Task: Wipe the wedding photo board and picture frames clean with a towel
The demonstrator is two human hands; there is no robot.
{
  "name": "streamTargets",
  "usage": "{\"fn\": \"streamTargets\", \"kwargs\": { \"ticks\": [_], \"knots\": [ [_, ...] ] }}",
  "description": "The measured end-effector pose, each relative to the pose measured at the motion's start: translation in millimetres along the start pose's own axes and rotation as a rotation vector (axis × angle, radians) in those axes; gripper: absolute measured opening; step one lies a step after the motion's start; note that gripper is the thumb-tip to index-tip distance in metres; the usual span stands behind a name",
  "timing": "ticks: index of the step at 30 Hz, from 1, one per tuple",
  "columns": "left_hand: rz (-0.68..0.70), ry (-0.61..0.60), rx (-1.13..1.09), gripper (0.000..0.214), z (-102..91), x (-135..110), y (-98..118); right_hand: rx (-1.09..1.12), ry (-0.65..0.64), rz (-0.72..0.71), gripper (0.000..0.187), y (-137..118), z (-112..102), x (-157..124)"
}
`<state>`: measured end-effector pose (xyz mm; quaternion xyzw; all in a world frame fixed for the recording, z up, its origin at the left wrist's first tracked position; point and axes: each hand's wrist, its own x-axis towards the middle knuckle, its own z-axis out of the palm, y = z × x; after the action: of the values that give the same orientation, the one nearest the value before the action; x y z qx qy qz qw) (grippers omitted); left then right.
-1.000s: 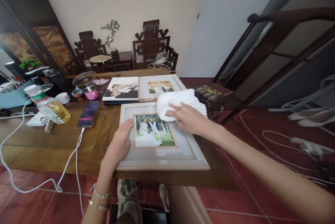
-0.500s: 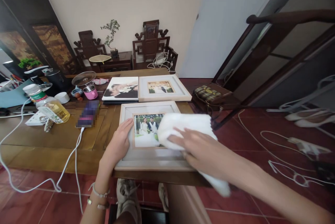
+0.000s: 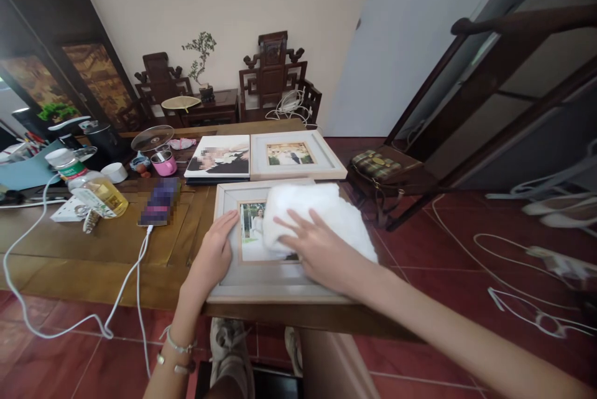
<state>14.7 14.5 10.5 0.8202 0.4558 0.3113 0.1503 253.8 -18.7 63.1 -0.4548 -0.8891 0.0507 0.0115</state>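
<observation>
1. So the main thing here was a pale picture frame (image 3: 261,281), lying flat on the near edge of a wooden table (image 3: 153,275), right in front of the person.
2. Left hand (image 3: 217,250): laid along the frame's left side, fingers pretty straight and close together, tips up on the border near the photo. It wasn't wrapped round anything that I could see, and I couldn't make out the thumb properly.
3. Right hand (image 3: 321,256): open, fingers spread, lying over a fluffy white cloth (image 3: 298,200). The thumb was hidden, so I can't tell if it had a pinch of the fabric.
4. That cloth was bunched on the frame, covering most of the right part of the photo (image 3: 252,231). The left strip still showed, with a figure in white and some greenery.
5. Just behind it sat a second frame (image 3: 321,153), also flat, with a white-edged photo book (image 3: 221,156) right up beside it on the left.
6. Further left: a phone (image 3: 161,200) with a white cable (image 3: 124,275) plugged in, a pink cup (image 3: 164,163) behind it, and a tilted bottle (image 3: 100,191) of yellowish liquid.
</observation>
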Motion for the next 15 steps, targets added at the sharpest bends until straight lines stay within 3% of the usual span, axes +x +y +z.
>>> {"fn": "streamTargets", "kwargs": {
  "ticks": [4,6,10,15],
  "knots": [
    [-0.01,-0.024,0.023,0.056,0.3,0.3,0.2,0.185,-0.262,-0.005,0.063,-44.0,-25.1,-39.1],
    [0.002,-0.032,0.032,0.057,0.0,0.1,-0.4,0.235,-0.312,-0.058,0.06,-56.8,-28.2,-44.7],
    [0.038,-0.04,0.03,0.059,-0.9,-0.6,-2.9,0.218,-0.154,-0.095,0.064,-53.6,-6.2,-26.9],
    [0.059,-0.056,0.019,0.062,-0.7,-1.0,-6.1,0.046,0.126,-0.036,0.062,-0.9,16.0,25.3]
  ]
}}
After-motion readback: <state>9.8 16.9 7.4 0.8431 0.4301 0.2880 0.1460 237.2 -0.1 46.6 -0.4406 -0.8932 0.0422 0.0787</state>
